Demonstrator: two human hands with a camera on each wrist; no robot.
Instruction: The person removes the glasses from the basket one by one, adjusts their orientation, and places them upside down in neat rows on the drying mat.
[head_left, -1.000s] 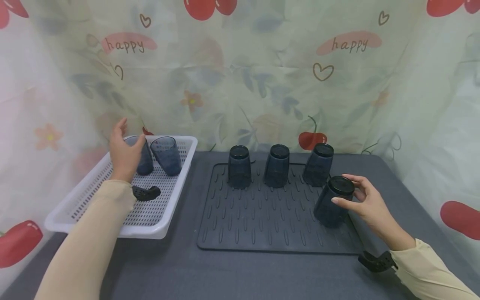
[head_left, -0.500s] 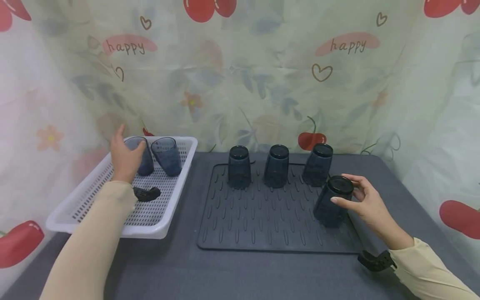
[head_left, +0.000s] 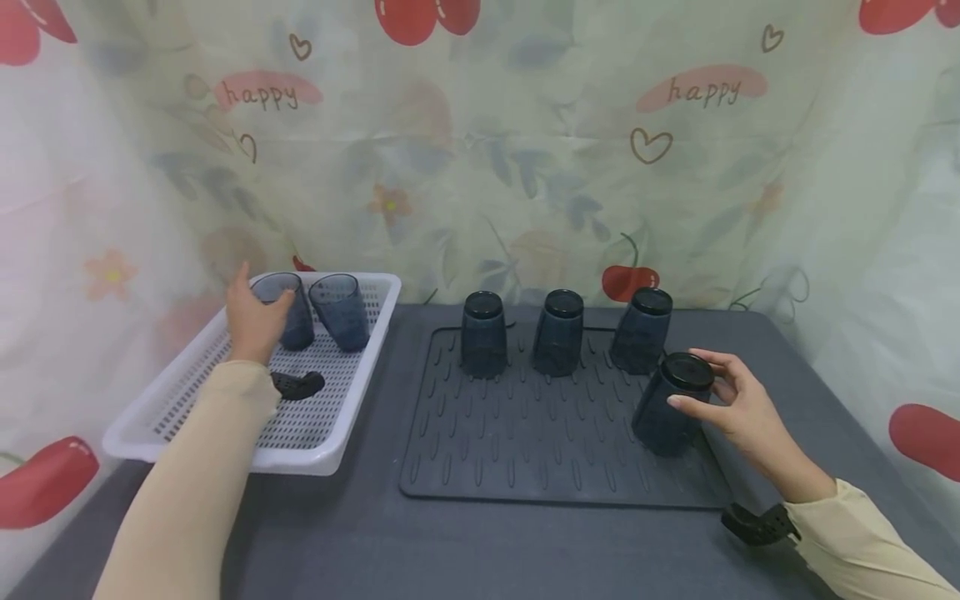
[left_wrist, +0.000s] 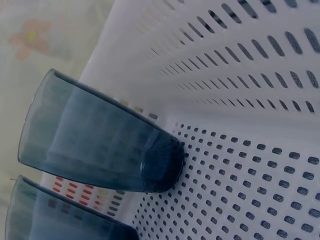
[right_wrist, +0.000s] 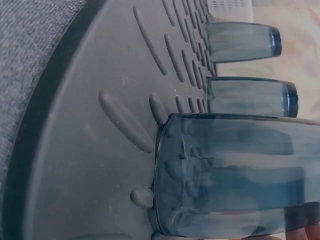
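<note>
Note mouth-up glass (head_left: 302, 323) with tilted long axis, right of nearer, spread left hand (head_left: 255, 321). Compare upside-down glass (head_left: 666, 417) gripped in right hand (head_left: 746, 410).

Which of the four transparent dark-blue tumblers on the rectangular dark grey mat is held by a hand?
The transparent dark-blue tumbler nearest the front of the mat: the right hand grips it. The other three tumblers stand behind, untouched.
</note>
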